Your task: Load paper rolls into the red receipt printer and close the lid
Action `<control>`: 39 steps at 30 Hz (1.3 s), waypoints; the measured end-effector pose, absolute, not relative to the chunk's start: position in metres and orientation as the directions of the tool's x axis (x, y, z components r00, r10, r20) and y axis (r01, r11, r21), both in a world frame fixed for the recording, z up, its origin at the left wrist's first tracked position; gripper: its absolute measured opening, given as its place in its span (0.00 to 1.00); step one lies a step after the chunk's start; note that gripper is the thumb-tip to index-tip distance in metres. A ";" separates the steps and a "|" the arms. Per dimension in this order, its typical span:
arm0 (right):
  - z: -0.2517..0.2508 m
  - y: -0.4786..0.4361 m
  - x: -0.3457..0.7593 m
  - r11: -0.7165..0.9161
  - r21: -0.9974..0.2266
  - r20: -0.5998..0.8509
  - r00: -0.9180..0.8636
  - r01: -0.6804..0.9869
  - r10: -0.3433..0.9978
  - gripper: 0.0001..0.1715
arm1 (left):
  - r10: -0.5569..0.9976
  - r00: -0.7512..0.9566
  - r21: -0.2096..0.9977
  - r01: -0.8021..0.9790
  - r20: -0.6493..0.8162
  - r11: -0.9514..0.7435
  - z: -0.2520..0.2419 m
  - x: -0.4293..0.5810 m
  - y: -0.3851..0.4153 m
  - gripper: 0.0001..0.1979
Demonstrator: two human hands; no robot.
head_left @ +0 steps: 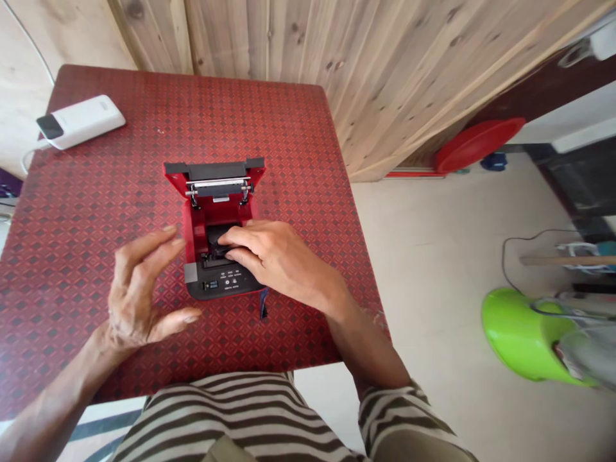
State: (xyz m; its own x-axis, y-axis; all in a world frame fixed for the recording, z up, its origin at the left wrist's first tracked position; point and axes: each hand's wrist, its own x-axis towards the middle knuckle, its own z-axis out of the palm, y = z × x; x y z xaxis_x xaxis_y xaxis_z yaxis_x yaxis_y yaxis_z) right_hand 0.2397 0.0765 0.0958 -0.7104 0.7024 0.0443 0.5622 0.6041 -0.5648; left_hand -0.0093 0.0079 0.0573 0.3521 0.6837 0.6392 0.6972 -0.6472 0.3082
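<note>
A small red and black printer (224, 280) stands on the patterned red table with its lid (216, 172) raised, showing a metal bar and roller on the lid's underside. My right hand (283, 256) reaches into its open compartment from the right. Thumb and forefinger pinch at a black part inside; what exactly they grip is mostly hidden. Left of the printer, my left hand (144, 289) hovers with fingers apart and holds nothing. On the front panel are a small lit screen and buttons. A dark strap (263, 303) hangs from the printer's front right corner.
A white power bank (86, 120) with a cable lies at the table's (289, 128) far left corner. Wooden planks (308, 45) rise behind the table. On the floor to the right are a bright green bucket-like container (514, 333) and a red basin (476, 146).
</note>
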 end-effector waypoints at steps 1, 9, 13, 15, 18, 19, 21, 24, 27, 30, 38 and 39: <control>0.096 0.073 0.238 0.621 -0.515 0.064 -0.696 0.591 0.715 0.09 | 0.656 0.347 0.271 0.709 0.670 -0.651 0.066 -0.009 0.016 0.42; 0.091 0.037 0.225 0.736 -0.133 0.434 -0.629 0.664 0.645 0.14 | 0.757 0.405 0.302 0.740 0.512 -0.601 0.096 0.002 0.078 0.46; 0.086 0.021 0.223 0.731 -0.118 0.525 -0.583 0.672 0.621 0.14 | 0.696 0.432 0.288 0.689 0.573 -0.665 0.078 0.000 0.050 0.50; 0.083 0.016 0.222 0.730 -0.113 0.550 -0.569 0.674 0.611 0.13 | 0.647 0.496 0.218 0.671 0.579 -0.709 0.068 -0.002 0.032 0.52; 0.078 0.014 0.221 0.718 -0.125 0.568 -0.544 0.684 0.617 0.11 | 0.623 0.546 0.153 0.671 0.561 -0.725 0.056 -0.003 0.014 0.51; 0.077 0.014 0.221 0.716 -0.131 0.569 -0.539 0.686 0.621 0.11 | 0.620 0.548 0.137 0.678 0.561 -0.723 0.054 -0.002 0.012 0.50; 0.075 0.015 0.221 0.710 -0.143 0.562 -0.534 0.690 0.632 0.12 | 0.611 0.550 0.102 0.690 0.570 -0.716 0.052 0.000 0.011 0.48; 0.073 0.017 0.221 0.706 -0.164 0.543 -0.535 0.689 0.647 0.14 | 0.593 0.556 0.053 0.702 0.582 -0.710 0.052 0.002 0.014 0.46; 0.071 0.017 0.223 0.707 -0.211 0.515 -0.538 0.675 0.667 0.15 | 0.579 0.570 0.015 0.705 0.583 -0.709 0.053 0.001 0.015 0.44; 0.073 0.017 0.230 0.702 -0.294 0.516 -0.510 0.649 0.688 0.11 | 0.575 0.585 0.002 0.700 0.572 -0.714 0.053 0.000 0.015 0.42; 0.071 0.052 0.267 0.507 -0.627 0.489 -0.208 0.592 0.847 0.10 | 0.564 0.597 -0.008 0.690 0.570 -0.723 0.057 0.002 0.018 0.43; 0.065 0.059 0.271 0.465 -0.667 0.453 -0.180 0.582 0.873 0.10 | 0.576 0.580 0.026 0.691 0.576 -0.722 0.056 0.002 0.017 0.44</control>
State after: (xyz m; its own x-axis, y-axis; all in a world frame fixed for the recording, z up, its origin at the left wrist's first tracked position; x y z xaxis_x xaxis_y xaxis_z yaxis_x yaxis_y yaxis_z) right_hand 0.2706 0.0591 0.0652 -0.1799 0.8734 0.4525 0.5817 0.4655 -0.6671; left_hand 0.0016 0.0165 0.0561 0.5800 0.5759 0.5761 0.6912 -0.7222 0.0259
